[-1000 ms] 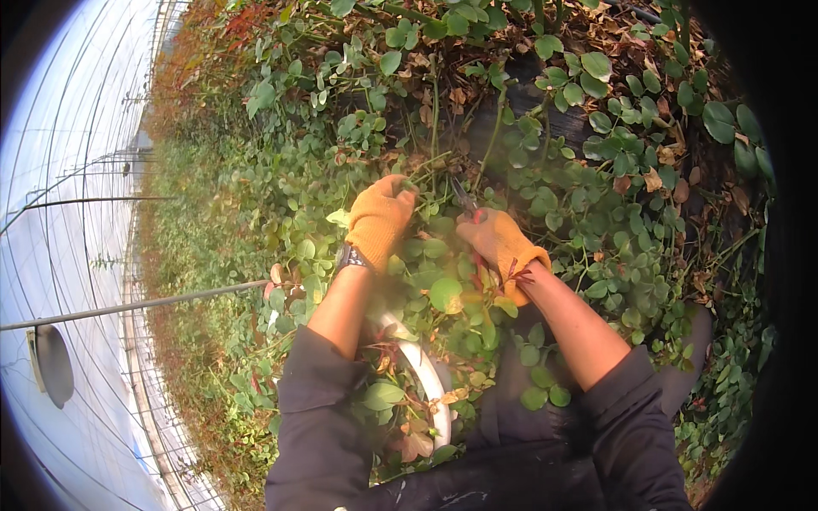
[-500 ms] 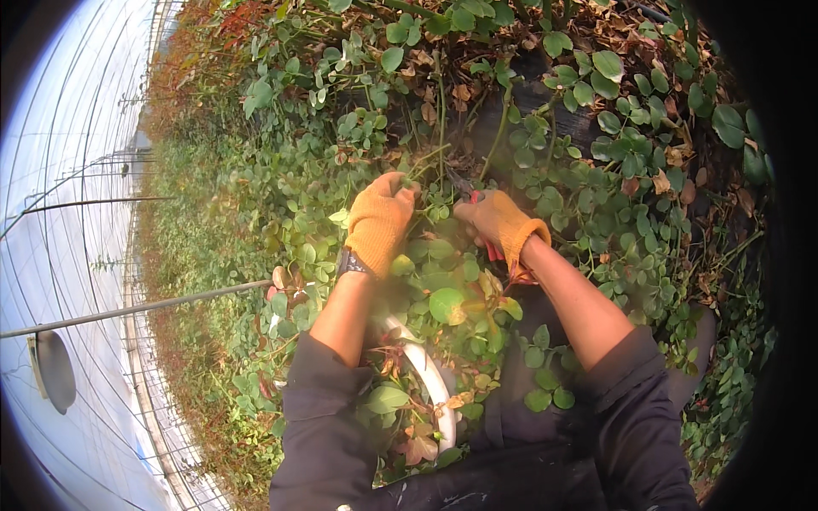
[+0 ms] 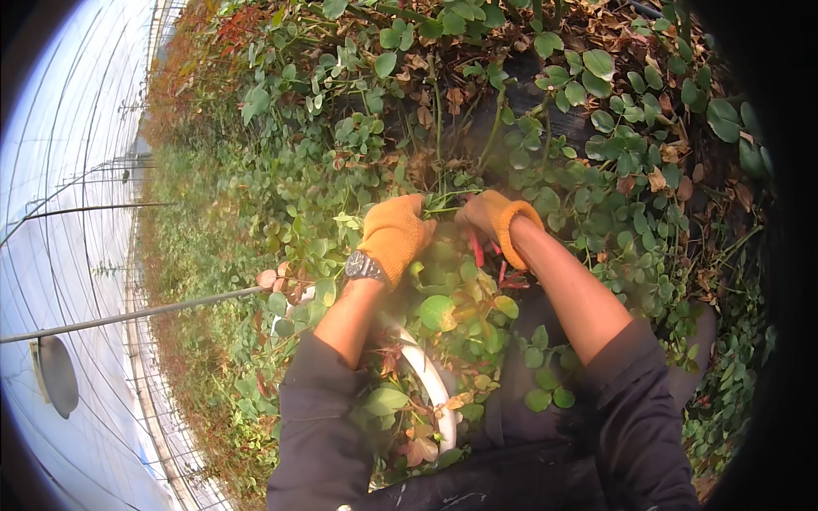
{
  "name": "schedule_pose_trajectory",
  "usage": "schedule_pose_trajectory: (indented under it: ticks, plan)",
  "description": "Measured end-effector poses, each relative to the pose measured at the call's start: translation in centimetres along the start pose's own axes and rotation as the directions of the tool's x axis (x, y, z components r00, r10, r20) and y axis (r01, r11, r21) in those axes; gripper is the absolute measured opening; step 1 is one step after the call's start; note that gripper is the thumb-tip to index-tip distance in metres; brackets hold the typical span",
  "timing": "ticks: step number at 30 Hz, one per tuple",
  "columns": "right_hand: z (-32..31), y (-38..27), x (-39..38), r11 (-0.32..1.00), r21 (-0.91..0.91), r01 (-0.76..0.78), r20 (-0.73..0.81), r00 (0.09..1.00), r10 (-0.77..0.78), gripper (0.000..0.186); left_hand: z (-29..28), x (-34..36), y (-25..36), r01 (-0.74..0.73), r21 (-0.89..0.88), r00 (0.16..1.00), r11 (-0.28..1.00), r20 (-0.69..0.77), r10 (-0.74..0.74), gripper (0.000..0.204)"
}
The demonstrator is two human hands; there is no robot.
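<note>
My left hand (image 3: 396, 236), in an orange knit glove with a watch (image 3: 362, 266) at the wrist, is closed around thin green stems (image 3: 441, 203). These reach across the small gap toward my right hand (image 3: 494, 217). That hand wears a matching glove and is closed on pruning shears; their red handles (image 3: 475, 247) show below the palm. The blades are hidden among the leaves and behind the fingers. Both hands are low in the leafy bushes, close together. Under my forearms, cut-looking leafy stems (image 3: 439, 312) lie beside a curved white tube (image 3: 426, 370).
Dense green foliage (image 3: 230, 230) surrounds the hands, with woody upright stems (image 3: 494, 128) beyond them. Dry brown leaves lie over dark ground sheeting (image 3: 567, 123). A thin metal rod (image 3: 170, 308) comes in from the left, above a grey disc (image 3: 58, 376) near the greenhouse wall.
My left hand has moved down and right and turned, showing the watch face. My right hand has tilted downward, and the shears' blades have gone out of sight. The hands are closer together.
</note>
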State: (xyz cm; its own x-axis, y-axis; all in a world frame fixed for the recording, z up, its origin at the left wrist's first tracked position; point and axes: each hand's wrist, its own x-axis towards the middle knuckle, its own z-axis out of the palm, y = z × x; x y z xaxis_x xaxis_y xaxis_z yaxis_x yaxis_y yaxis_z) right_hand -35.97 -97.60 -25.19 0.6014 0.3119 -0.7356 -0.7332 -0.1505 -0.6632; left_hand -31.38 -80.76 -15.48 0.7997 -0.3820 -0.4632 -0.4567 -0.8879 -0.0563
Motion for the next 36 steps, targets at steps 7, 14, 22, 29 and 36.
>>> schedule_pose_trajectory:
  ticks: [7,14,22,29,36]
  plan:
    - [-0.5,-0.7,-0.8,0.993,0.115,0.011,0.021,1.0,-0.013,0.032,0.9,-0.8,-0.8,-0.074,-0.179,0.978,0.981,-0.205,0.037,0.03]
    - [-0.2,0.7,-0.6,0.957,0.272,0.096,-0.022,0.995,-0.094,0.027,1.6,0.2,-0.4,-0.105,0.027,0.975,0.994,-0.193,0.108,0.022]
    - [1.3,3.8,-2.8,0.851,0.478,0.22,-0.148,0.975,-0.168,0.019,-5.0,-4.3,1.0,-0.112,-0.167,0.895,0.98,-0.446,0.027,0.022]
    - [0.1,10.5,-7.0,0.763,0.528,0.373,-0.239,0.927,-0.289,0.03,-10.1,-17.7,-4.0,0.051,0.131,0.76,0.99,-0.648,0.047,0.024]
    - [0.7,12.1,-12.7,0.763,0.523,0.38,-0.304,0.919,-0.25,0.047,4.6,-29.4,-9.6,0.396,-0.197,0.822,0.897,-0.359,-0.442,0.046]
